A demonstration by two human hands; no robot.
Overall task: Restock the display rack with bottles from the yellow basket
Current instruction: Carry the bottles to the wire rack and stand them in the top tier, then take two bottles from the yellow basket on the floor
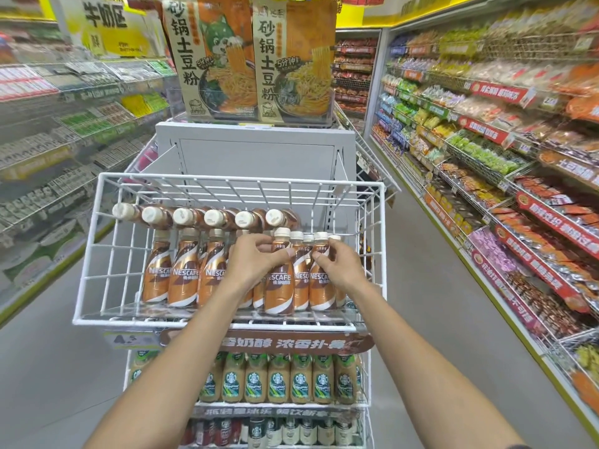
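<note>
A white wire display rack (pixel 87 286) stands in front of me with brown Nescafe coffee bottles (pixel 184 273) upright in its top basket. Several more bottles (pixel 183 217) lie on their sides along the back. My left hand (pixel 256 259) grips the neck of an upright Nescafe bottle (pixel 279 286) in the front row. My right hand (pixel 338 270) holds the neighbouring Nescafe bottle (pixel 319 286) by its shoulder. Both bottles stand on the basket floor. The yellow basket is not in view.
Below the top basket are tiers of Starbucks Frappuccino bottles (pixel 278 380) and smaller bottles (pixel 291 431). Large noodle bags (pixel 249 56) stand on the rack's top. Stocked snack shelves (pixel 505 157) line the right aisle, and blurred shelves (pixel 48 140) line the left.
</note>
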